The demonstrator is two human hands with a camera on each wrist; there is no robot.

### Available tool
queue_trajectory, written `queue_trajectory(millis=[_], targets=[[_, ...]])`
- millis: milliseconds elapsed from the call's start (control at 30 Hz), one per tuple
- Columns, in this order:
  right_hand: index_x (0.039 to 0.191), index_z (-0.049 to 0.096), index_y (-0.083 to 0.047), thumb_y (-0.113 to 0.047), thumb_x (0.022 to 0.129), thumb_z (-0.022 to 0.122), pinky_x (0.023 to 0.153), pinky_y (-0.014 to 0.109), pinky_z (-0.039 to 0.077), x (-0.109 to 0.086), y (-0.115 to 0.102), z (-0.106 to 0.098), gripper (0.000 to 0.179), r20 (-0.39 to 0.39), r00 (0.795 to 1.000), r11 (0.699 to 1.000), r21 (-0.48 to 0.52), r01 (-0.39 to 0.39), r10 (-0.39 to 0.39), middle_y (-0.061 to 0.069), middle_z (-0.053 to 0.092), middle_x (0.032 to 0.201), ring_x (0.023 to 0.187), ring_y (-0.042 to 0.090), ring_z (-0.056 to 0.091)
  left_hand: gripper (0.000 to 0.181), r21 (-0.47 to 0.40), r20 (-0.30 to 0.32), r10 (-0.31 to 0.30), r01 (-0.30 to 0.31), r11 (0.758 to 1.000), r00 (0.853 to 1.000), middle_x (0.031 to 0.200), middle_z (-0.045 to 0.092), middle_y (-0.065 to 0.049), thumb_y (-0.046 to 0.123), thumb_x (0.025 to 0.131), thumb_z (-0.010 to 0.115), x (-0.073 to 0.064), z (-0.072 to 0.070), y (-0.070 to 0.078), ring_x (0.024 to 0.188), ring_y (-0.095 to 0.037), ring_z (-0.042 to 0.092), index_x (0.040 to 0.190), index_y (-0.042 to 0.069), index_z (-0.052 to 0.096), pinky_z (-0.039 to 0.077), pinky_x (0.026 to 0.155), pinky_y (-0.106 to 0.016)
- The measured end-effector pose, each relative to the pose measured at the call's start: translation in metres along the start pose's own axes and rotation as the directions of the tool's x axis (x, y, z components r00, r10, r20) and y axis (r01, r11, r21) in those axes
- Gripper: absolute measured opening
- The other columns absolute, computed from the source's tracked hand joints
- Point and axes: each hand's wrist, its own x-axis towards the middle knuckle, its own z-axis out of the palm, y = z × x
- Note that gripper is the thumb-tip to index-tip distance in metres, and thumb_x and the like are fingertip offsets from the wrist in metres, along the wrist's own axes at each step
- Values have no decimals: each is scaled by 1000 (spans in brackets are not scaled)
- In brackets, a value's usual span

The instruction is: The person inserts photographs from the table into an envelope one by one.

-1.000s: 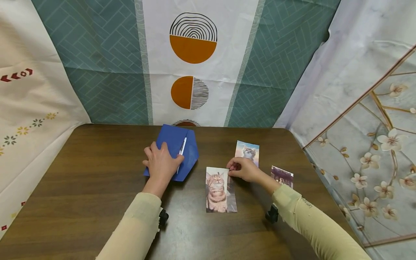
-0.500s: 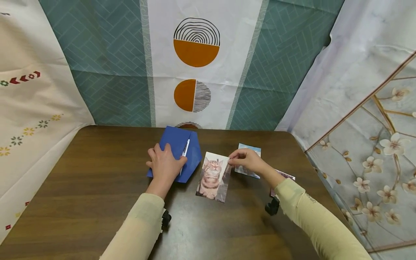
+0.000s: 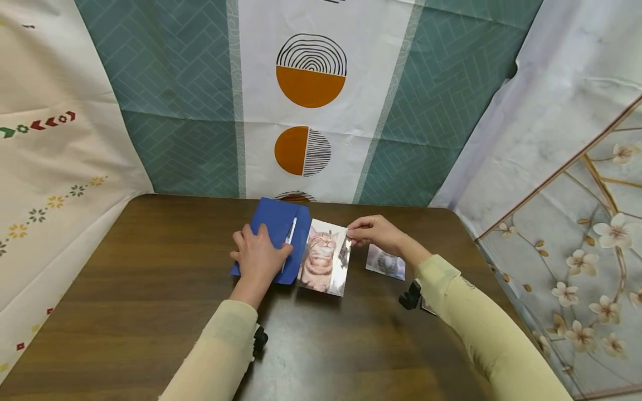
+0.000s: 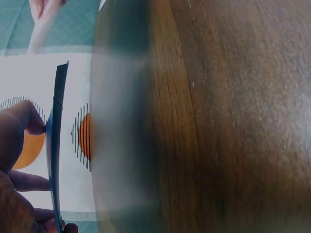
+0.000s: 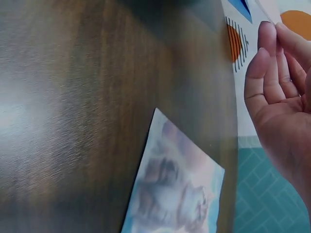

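Note:
My left hand (image 3: 258,259) holds a blue envelope (image 3: 275,216) at its left side, thumb on one face and fingers on the other in the left wrist view, where the envelope (image 4: 54,145) appears edge-on. A white strip (image 3: 291,231) shows along the envelope's slit. With thumb and fingertips, my right hand (image 3: 378,233) pinches the upper right corner of a cat photo (image 3: 321,262). The photo is tilted, its left edge right at the envelope's right side. In the right wrist view, the pinching fingers (image 5: 260,68) show at the upper right.
A kitten photo (image 3: 385,263) lies on the brown table (image 3: 175,267) below my right hand. Another photo (image 3: 427,307) is mostly hidden under the right sleeve. Behind the table hangs a patterned curtain (image 3: 311,72); a floral cloth (image 3: 577,239) borders the right side.
My right hand has raised the cat photo from the table and carried it left and away from me, up to the envelope. The left hand keeps its grip on the envelope.

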Motion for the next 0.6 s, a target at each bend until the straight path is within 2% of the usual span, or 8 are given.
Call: queue_trajectory(millis=[167, 367, 600], targets=[[119, 75, 2, -10, 102, 72, 102, 59, 54, 17, -4, 5, 21, 20, 999, 999, -43, -27, 28, 6, 77, 94, 90, 22, 73, 84, -7, 4, -7, 7, 1000, 1000, 160, 33, -36, 48, 92, 77, 0, 0, 3, 144, -55, 27, 153, -4, 51, 38, 98, -80], [119, 74, 5, -9, 102, 72, 101, 58, 54, 33, -7, 13, 22, 20, 999, 998, -44, -42, 43, 4, 76, 91, 84, 17, 71, 84, -23, -5, -2, 2, 1000, 1000, 160, 33, -36, 48, 91, 78, -1, -1, 6, 144, -55, 27, 152, -4, 53, 38, 98, -80], [117, 75, 7, -6, 101, 71, 91, 44, 59, 47, -7, 20, 21, 29, 998, 997, -51, -62, 64, 2, 74, 86, 80, 13, 70, 84, -30, -13, 0, -1, 1000, 1000, 160, 33, -37, 49, 91, 77, -1, 0, 7, 144, -55, 27, 151, -5, 53, 38, 97, -81]])
